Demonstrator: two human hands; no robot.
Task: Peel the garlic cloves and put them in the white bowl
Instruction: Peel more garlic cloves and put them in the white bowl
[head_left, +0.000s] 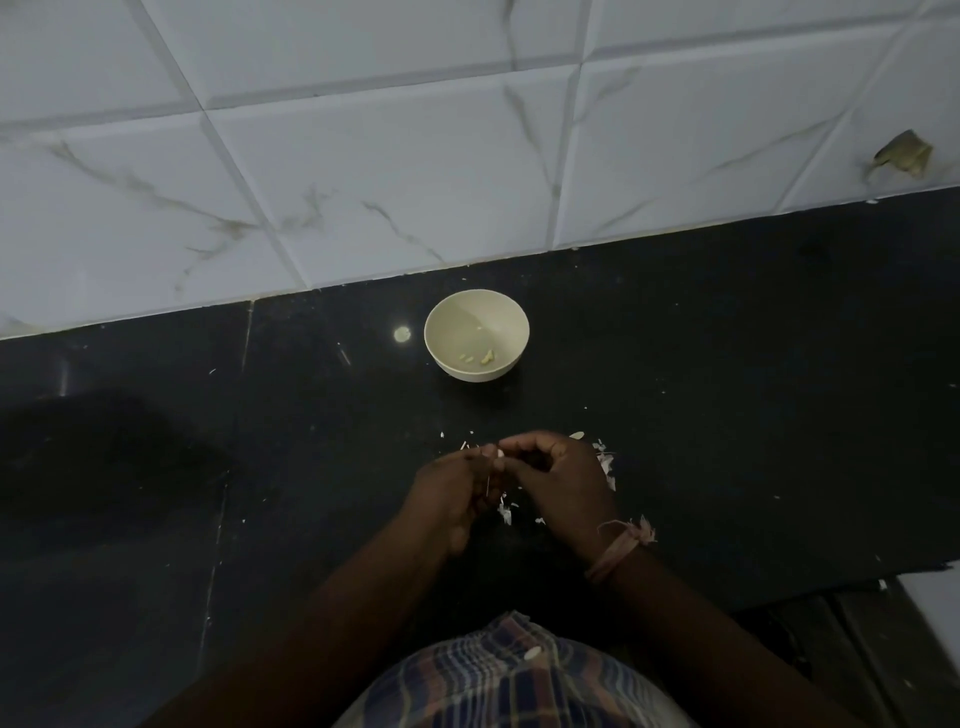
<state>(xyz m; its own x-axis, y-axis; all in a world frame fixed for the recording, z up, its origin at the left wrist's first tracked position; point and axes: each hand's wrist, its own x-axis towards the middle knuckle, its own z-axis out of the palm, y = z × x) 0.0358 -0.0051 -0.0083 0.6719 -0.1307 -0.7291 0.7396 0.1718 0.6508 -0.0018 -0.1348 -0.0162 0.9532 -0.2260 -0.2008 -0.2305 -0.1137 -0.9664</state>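
The white bowl (476, 335) stands on the black counter near the tiled wall, with a few small pale garlic pieces (480, 357) inside. In front of it my left hand (454, 496) and my right hand (558, 480) meet above the counter. Together their fingertips pinch a small white garlic clove (500, 453); most of the clove is hidden by the fingers. White garlic skins (607, 464) lie scattered on the counter around and under both hands.
The black counter (727, 389) runs left to right, backed by a white marble-look tiled wall (363, 156). Its front edge drops off at the lower right, where a pale object (935, 603) shows. A torn brown scrap (903, 155) sticks to the wall.
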